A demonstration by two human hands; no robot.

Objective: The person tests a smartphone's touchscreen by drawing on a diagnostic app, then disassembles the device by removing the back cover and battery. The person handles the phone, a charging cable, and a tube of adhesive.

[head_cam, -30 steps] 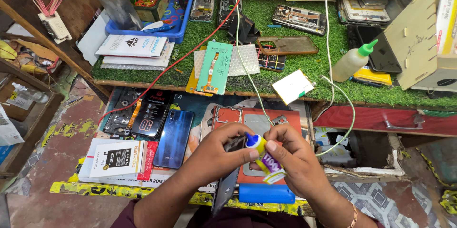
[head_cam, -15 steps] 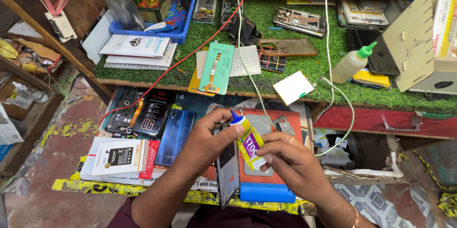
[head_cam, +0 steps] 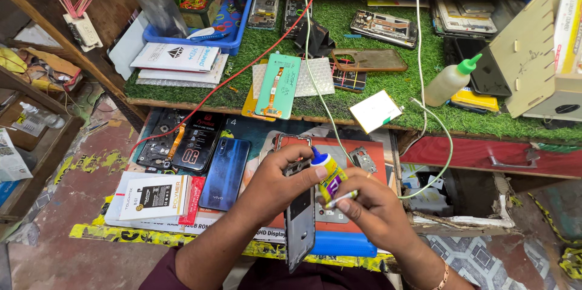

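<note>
My left hand point(head_cam: 273, 184) is closed around the grey phone frame point(head_cam: 300, 223), held on edge over the orange mat point(head_cam: 370, 150), with its fingertips at the blue cap of the small glue tube point(head_cam: 330, 178); my right hand point(head_cam: 370, 214) pinches the tube's lower end, and I judge the thing to do is to keep the tube steady and turn only the cap, nozzle pointed away from the frame. Up on the green turf the blue tray point(head_cam: 233, 20) holds coloured rubber bands, a pen and a clear plastic cup, and further right the squeeze bottle point(head_cam: 450, 81) with the green nozzle lies on its side with pale liquid inside.

White box point(head_cam: 159, 196) front-left, white packs point(head_cam: 179, 58) on turf, blue phone point(head_cam: 225, 172)
</note>
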